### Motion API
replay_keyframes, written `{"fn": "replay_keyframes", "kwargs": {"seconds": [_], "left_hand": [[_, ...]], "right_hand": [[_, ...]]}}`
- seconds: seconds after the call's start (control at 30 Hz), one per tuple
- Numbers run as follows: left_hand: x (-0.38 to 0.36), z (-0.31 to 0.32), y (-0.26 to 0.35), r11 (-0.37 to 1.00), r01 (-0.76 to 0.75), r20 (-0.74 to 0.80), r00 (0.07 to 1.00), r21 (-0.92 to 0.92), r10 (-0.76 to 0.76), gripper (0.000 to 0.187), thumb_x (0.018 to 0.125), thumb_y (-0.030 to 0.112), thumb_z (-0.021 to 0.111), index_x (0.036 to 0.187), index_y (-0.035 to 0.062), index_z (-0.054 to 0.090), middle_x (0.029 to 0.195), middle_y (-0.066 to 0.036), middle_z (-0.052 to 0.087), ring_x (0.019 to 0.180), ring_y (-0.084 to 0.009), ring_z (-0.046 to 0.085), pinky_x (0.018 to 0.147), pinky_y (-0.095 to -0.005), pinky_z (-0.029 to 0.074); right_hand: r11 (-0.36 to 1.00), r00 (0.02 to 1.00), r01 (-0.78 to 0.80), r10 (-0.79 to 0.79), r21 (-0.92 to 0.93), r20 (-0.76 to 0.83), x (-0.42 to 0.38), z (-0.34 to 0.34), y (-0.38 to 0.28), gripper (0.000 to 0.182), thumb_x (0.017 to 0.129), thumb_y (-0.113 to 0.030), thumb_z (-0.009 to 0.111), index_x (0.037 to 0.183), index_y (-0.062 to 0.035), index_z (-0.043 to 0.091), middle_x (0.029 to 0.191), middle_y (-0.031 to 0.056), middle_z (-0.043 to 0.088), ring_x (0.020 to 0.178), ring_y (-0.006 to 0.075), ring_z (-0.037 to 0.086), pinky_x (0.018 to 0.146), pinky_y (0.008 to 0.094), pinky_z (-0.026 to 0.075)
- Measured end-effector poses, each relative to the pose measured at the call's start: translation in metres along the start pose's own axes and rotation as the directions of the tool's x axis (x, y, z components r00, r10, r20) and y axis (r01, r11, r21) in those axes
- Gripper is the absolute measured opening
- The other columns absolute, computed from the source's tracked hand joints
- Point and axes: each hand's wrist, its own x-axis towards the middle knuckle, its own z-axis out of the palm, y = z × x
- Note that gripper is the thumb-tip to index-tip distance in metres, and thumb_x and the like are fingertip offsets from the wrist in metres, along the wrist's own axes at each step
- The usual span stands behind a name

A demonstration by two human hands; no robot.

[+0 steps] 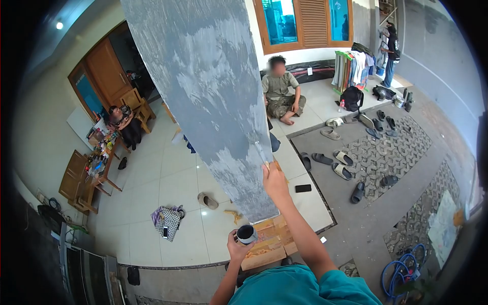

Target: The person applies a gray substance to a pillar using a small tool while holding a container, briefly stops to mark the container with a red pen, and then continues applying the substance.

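Observation:
A tall grey pillar [218, 101] with streaky, patchy paint rises right in front of me. My right hand [275, 179] is closed around the handle of a paintbrush [260, 152], whose bristles meet the pillar's lower right part. Lower down, my left hand [238, 248] grips a small paint cup [247, 234] with a dark inside, held near the foot of the pillar. Flattened cardboard [269, 249] lies on the floor under the cup, around the pillar's base.
A person [282, 91] sits cross-legged behind the pillar; another sits on a wooden chair [140, 109] at left. A phone [303, 188], a checkered cloth [166, 221] and a sandal [207, 201] lie on the tiles. Several sandals [342, 171] and a blue hose [401, 274] are at right.

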Motion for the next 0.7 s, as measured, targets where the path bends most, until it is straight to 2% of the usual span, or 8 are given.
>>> {"fn": "replay_keyframes", "kwargs": {"seconds": [0.1,0.17,0.27,0.3,0.37,0.47,0.57,0.7], "left_hand": [[0.003,0.003,0.006,1.0,0.002,0.013,1.0,0.015,-0.002,0.077,0.054,0.022,0.094,0.115,0.0,0.052,0.102,-0.013,0.063,0.092,-0.0235,0.064,0.081,-0.0357,0.052],[0.002,0.003,0.016,0.999,0.021,0.029,0.999,0.026,-0.022,0.076,0.054,0.023,0.094,0.114,0.0005,0.052,0.101,-0.013,0.063,0.091,-0.0232,0.064,0.08,-0.0354,0.052],[0.0,0.008,0.017,0.999,0.03,0.026,0.999,0.017,-0.03,0.078,0.054,0.024,0.094,0.115,0.0002,0.052,0.102,-0.013,0.064,0.091,-0.0233,0.064,0.08,-0.0354,0.052],[0.0,0.01,0.016,0.999,0.032,0.029,0.999,0.016,-0.032,0.078,0.054,0.024,0.094,0.115,0.0002,0.052,0.102,-0.013,0.064,0.091,-0.0233,0.064,0.08,-0.0354,0.052],[-0.002,0.014,0.01,0.999,0.037,0.038,0.999,0.021,-0.038,0.08,0.054,0.025,0.094,0.117,-0.0005,0.052,0.102,-0.014,0.064,0.091,-0.0236,0.064,0.081,-0.0357,0.052],[-0.002,0.017,0.007,0.999,0.035,0.034,0.999,0.016,-0.036,0.081,0.054,0.026,0.094,0.117,-0.0013,0.052,0.103,-0.015,0.064,0.092,-0.0244,0.064,0.081,-0.0363,0.053],[-0.001,0.019,0.003,0.997,0.0,0.03,1.0,0.079,-0.002,0.078,0.055,0.021,0.094,0.118,0.0008,0.05,0.104,-0.012,0.064,0.094,-0.0216,0.065,0.081,-0.0346,0.053],[-0.001,0.025,0.003,0.999,0.042,0.01,0.999,0.028,-0.043,0.08,0.053,0.026,0.094,0.116,-0.0012,0.053,0.103,-0.016,0.064,0.093,-0.0246,0.064,0.083,-0.0368,0.052]], "right_hand": [[0.994,0.997,0.035,-0.028,0.1,-0.074,0.0,-0.014,-0.006,0.027,0.098,-0.026,0.051,0.108,-0.0005,0.056,0.081,0.0292,0.065,0.081,0.0487,0.063,0.069,0.0543,0.05],[0.948,0.941,0.23,-0.159,0.218,-0.3,0.011,-0.025,-0.027,0.025,0.098,-0.023,0.052,0.106,0.0003,0.057,0.08,0.0285,0.065,0.08,0.0484,0.063,0.069,0.0535,0.05],[0.917,0.891,0.328,-0.221,0.225,-0.396,0.034,-0.034,-0.051,0.017,0.098,-0.017,0.051,0.101,-0.0006,0.054,0.082,0.0314,0.063,0.08,0.0483,0.062,0.064,0.0525,0.049],[0.919,0.892,0.326,-0.221,0.223,-0.395,0.04,-0.03,-0.053,0.017,0.098,-0.017,0.051,0.101,-0.0006,0.054,0.082,0.0314,0.063,0.08,0.0483,0.062,0.064,0.0525,0.049],[0.994,0.999,0.028,-0.023,0.108,-0.049,0.048,-0.022,-0.05,0.018,0.098,-0.019,0.052,0.104,-0.0028,0.053,0.08,0.0297,0.064,0.078,0.0478,0.063,0.063,0.0542,0.048],[1.0,1.0,-0.017,0.017,-0.01,0.0,0.032,-0.019,-0.039,0.019,0.098,-0.022,0.051,0.106,-0.0048,0.051,0.078,0.0277,0.064,0.077,0.0474,0.063,0.061,0.0549,0.048],[0.999,0.999,0.033,-0.033,-0.025,-0.024,0.014,-0.008,-0.012,0.021,0.098,-0.025,0.052,0.105,-0.0051,0.052,0.077,0.0262,0.064,0.075,0.0475,0.063,0.06,0.0546,0.048],[0.999,0.999,0.03,-0.03,-0.017,-0.026,0.009,-0.039,-0.037,0.021,0.098,-0.025,0.051,0.103,-0.0046,0.052,0.075,0.0255,0.064,0.074,0.0476,0.063,0.059,0.0548,0.048]]}}
